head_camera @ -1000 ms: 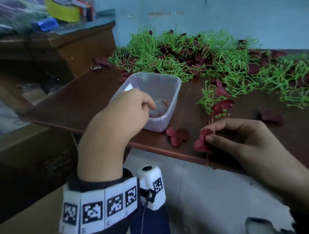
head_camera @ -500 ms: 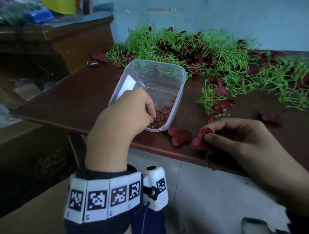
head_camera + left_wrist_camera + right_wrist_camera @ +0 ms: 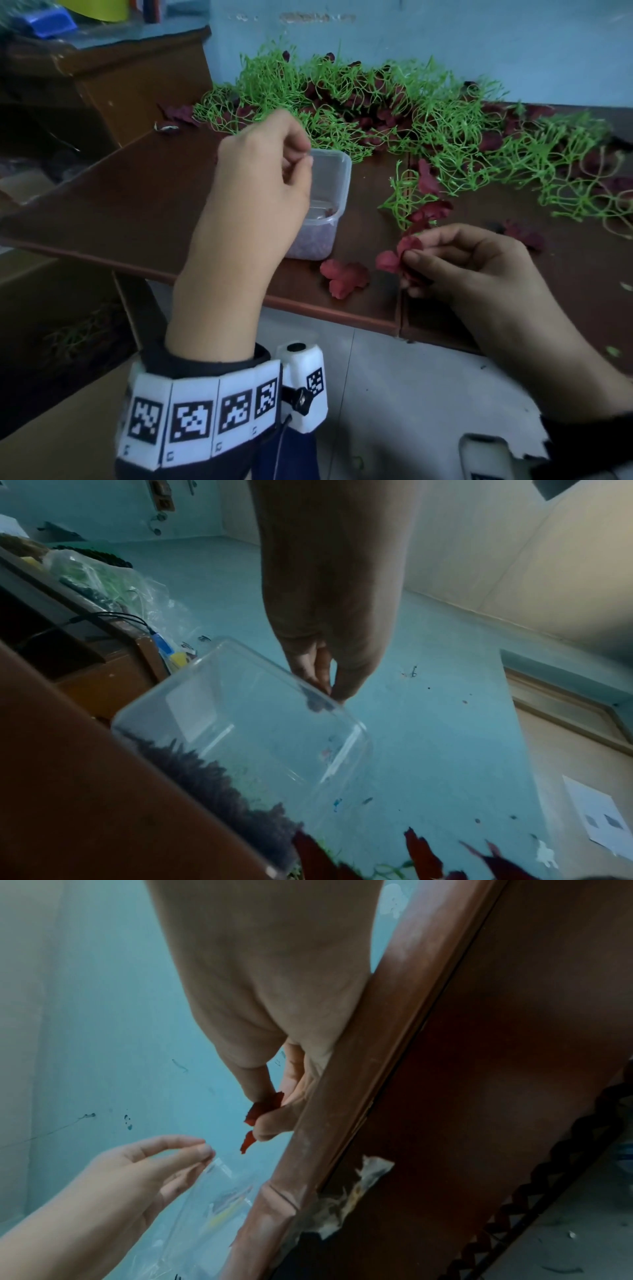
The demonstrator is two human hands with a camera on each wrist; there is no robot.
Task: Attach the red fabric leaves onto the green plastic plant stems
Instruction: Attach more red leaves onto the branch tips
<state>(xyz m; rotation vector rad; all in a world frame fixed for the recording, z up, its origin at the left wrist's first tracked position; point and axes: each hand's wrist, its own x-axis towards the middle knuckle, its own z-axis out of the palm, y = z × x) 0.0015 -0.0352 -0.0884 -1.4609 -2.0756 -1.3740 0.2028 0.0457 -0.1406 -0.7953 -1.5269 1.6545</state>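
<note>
Right hand (image 3: 479, 270) at near table edge (image 3: 329, 311), pinching red leaf (image 3: 399, 255) between thumb and fingertips. Loose leaf (image 3: 344, 275) lies just left of it. Left hand (image 3: 263, 181) raised over clear tub (image 3: 325, 205), fingertips pinched together; contents too small to tell. Nearest green stem (image 3: 399, 197) lies just beyond right hand, running away toward stem pile (image 3: 342, 102) at wall; right hand nearer.

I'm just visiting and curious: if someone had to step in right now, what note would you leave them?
Left hand: raised over the clear tub, fingers pinched together; what they hold is too small to tell.
Right hand: pinches a red leaf at the table edge.
Another loose leaf lies beside the tub; green stems are piled behind.
Left: fit the held leaf, then the rest.
</note>
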